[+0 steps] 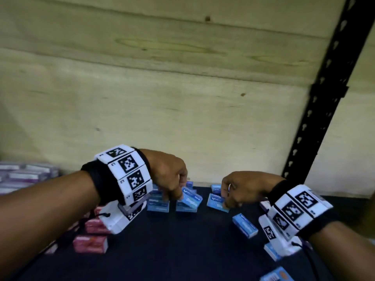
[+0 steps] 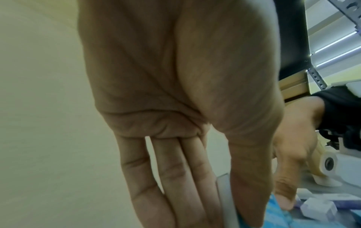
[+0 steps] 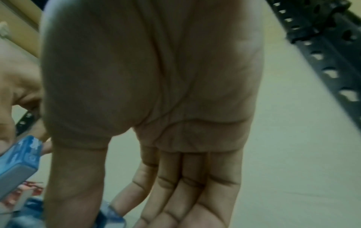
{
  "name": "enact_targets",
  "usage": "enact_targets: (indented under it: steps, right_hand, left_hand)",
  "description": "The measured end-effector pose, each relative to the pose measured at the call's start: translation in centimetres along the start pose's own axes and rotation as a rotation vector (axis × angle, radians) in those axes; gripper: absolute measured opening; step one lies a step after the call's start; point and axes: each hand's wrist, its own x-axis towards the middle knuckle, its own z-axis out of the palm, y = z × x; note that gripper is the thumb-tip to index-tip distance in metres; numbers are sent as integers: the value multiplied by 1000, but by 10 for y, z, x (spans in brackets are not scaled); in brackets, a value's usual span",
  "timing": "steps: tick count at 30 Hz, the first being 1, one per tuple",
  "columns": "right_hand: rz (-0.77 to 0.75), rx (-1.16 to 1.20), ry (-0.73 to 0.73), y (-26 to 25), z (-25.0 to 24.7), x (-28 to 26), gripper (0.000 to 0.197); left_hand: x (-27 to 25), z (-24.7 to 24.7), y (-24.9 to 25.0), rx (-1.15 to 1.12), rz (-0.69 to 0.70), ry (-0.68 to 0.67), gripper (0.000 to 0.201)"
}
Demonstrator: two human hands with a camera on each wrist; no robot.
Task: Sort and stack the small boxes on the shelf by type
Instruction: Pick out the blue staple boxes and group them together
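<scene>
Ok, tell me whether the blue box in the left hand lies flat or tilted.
Tilted: the blue box slants in the left hand, one end raised above the blue stack.

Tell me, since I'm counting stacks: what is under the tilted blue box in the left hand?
Another blue box lies flat right under the tilted blue box that the left hand pinches. Whether they touch is hidden by the fingers.

Head view dim; plywood back wall (image 1: 162,88) above hands evenly lit, dark shelf (image 1: 172,250) below hands in shadow; boxes around hands motion-blurred, print barely legible; upright post (image 1: 324,78) right of hands smeared, bent by wide lens; wrist views soft, palms close and out of focus, edges blurred.
</scene>
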Motion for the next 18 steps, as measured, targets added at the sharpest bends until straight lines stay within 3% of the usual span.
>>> enact_targets:
  steps: [8, 18]
  right_hand:
    - [-40, -2, -125, -52, 18, -6, 17]
    - [-14, -34, -52, -71, 39, -16, 19]
  left_hand:
    - [-35, 30, -39, 77, -114, -26, 25]
    - [-37, 53, -34, 278, -125, -29, 36]
